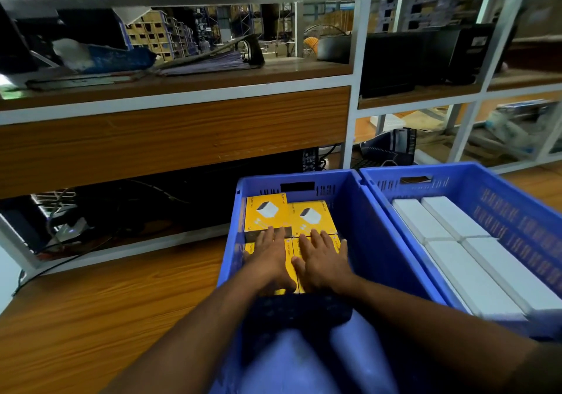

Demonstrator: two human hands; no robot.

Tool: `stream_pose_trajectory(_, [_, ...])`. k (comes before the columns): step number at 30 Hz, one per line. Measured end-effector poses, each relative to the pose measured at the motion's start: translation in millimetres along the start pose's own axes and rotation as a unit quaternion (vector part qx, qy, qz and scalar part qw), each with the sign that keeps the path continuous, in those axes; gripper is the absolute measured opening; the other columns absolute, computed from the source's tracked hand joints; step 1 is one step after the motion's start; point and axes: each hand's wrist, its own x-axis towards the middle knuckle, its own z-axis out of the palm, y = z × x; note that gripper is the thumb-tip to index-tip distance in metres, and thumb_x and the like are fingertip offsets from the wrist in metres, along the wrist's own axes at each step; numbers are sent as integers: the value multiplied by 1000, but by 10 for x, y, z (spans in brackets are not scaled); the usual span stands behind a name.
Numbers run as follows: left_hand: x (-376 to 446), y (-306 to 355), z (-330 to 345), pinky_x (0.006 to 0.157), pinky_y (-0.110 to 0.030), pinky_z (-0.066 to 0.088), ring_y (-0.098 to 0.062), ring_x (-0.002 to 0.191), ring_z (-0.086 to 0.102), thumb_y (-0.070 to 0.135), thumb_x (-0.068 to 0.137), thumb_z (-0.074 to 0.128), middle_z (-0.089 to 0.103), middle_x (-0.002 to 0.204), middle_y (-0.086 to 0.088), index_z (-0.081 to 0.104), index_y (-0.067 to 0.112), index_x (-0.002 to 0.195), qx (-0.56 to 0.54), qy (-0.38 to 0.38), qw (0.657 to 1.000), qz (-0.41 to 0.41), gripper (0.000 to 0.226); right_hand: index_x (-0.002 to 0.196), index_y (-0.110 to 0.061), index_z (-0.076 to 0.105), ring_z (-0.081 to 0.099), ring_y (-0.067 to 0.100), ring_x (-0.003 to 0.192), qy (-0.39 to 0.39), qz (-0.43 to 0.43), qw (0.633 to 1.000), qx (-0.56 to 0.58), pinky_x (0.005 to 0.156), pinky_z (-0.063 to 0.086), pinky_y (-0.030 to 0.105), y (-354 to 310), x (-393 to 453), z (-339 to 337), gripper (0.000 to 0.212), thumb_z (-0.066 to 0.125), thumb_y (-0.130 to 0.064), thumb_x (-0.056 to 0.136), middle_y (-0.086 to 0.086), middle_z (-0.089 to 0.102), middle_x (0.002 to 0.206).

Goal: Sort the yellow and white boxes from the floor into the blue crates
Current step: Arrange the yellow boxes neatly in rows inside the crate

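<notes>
Two blue crates stand side by side on the wooden floor. The left crate (362,211) holds several yellow boxes (313,216) laid flat in rows. My left hand (269,258) and my right hand (322,258) both lie flat, fingers straight, on the nearer yellow boxes inside that crate, side by side and almost touching. The right crate (517,208) holds several white boxes (474,272) packed tightly. The near edge of the left crate is hidden behind my knees.
A white metal shelving unit (354,74) with a wood-panelled front rises right behind the crates. Cables and dark electronics (70,229) lie under it at the left. Bare wooden floor (91,311) spreads left of the crates.
</notes>
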Motion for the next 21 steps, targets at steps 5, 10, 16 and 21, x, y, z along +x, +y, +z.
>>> stream_pose_trajectory(5, [-12,-16,58,121,-65,5,-25,155,-16,38,80,83,-17,168,-2,-10,22,161,69,-98,992,25,123,159,-22,6,-10,25,152,18,-17,1000,-3,116,-4,64,27,-26,107,67,17,-56,101,5,-5,166])
stream_pose_trajectory(10, [-27,45,98,122,-62,3,-24,155,-15,31,81,83,-16,168,-1,-7,22,161,73,-75,994,15,121,158,-21,4,-12,22,152,28,-16,999,-16,116,-5,65,14,20,157,67,11,-55,101,4,-7,166])
stream_pose_trajectory(16, [55,-56,19,124,-52,15,-25,156,-2,36,89,72,-3,170,-3,3,19,161,-34,-28,999,13,102,158,-19,1,-14,22,152,31,-23,999,12,115,-8,65,50,25,130,67,15,-52,102,5,-8,166])
stream_pose_trajectory(21, [15,101,111,122,-61,12,-27,155,-13,26,94,65,-14,168,-6,-6,22,161,-51,48,997,-21,98,158,-18,1,-13,22,152,31,-9,999,-5,116,-7,66,48,79,152,67,15,-51,102,5,-7,166])
